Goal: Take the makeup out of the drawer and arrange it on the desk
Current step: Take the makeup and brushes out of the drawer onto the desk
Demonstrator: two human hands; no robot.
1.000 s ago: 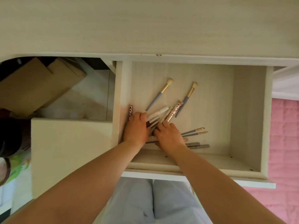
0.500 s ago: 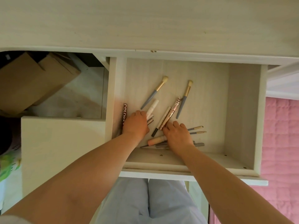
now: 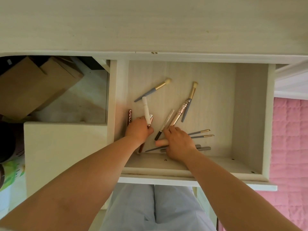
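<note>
The open drawer (image 3: pixel 250 114) holds scattered makeup. My left hand (image 3: pixel 138 130) is closed around a white tube (image 3: pixel 145 110) and some silver items, near the drawer's left wall. My right hand (image 3: pixel 179 144) lies over a peach tube (image 3: pixel 161 142) and grey pencils (image 3: pixel 204 148); its fingertips touch a rose-gold patterned tube (image 3: pixel 180 113) and a white pen with a black tip (image 3: pixel 165 124). Two blue-handled brushes lie further back, one at the left (image 3: pixel 152 90), one at the right (image 3: pixel 190 97). A dark red tube (image 3: pixel 129 116) rests against the left wall. The desk top (image 3: pixel 150 22) spans the top.
Cardboard boxes (image 3: pixel 33 87) sit under the desk at the left. A white panel (image 3: pixel 63 147) stands left of the drawer. Pink quilted fabric (image 3: pixel 290 147) lies to the right. My knees in light blue trousers (image 3: pixel 153 209) are below the drawer front.
My left hand has closed on the white tube and tilted it upright. My right hand has slid onto the peach tube and pencils. The view has shifted slightly.
</note>
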